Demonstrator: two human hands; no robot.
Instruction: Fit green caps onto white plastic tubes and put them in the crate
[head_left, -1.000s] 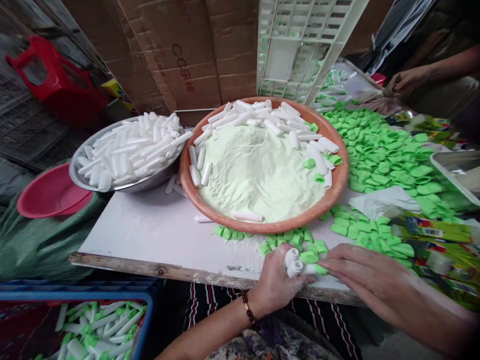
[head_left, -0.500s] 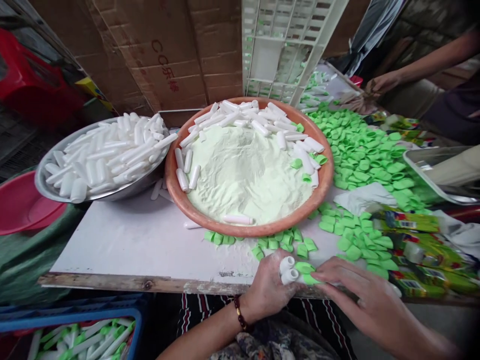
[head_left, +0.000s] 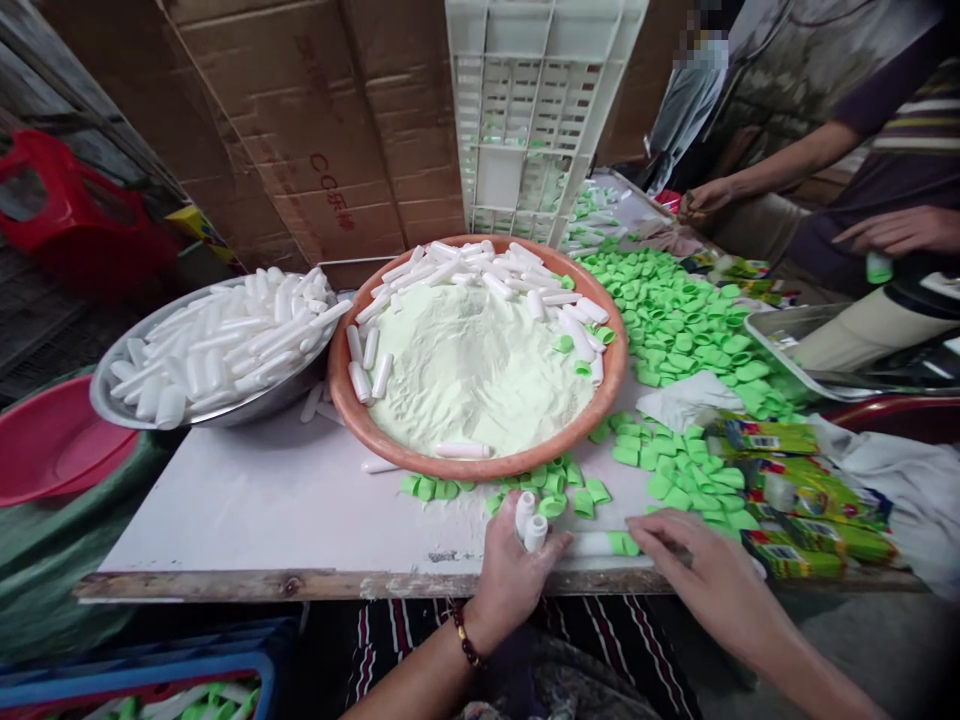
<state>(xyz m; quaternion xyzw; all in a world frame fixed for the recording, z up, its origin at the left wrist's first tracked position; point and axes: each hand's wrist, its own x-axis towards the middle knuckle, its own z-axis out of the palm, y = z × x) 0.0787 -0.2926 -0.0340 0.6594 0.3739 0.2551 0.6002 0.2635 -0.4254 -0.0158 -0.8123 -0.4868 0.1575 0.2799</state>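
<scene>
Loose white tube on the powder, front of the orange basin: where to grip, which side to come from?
Probably pinch the white tube at mid-length, across its long axis, coming from above and slightly from the near side. It lies on its side along the orange basin's inner wall, so the rim blocks a low approach from the front. The powder behind it looks soft, so keep the fingers shallow.

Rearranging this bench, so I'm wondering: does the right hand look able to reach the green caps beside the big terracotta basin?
Probably yes: the right hand rests just short of the green caps, and nothing stands between its fingers and them.
</scene>
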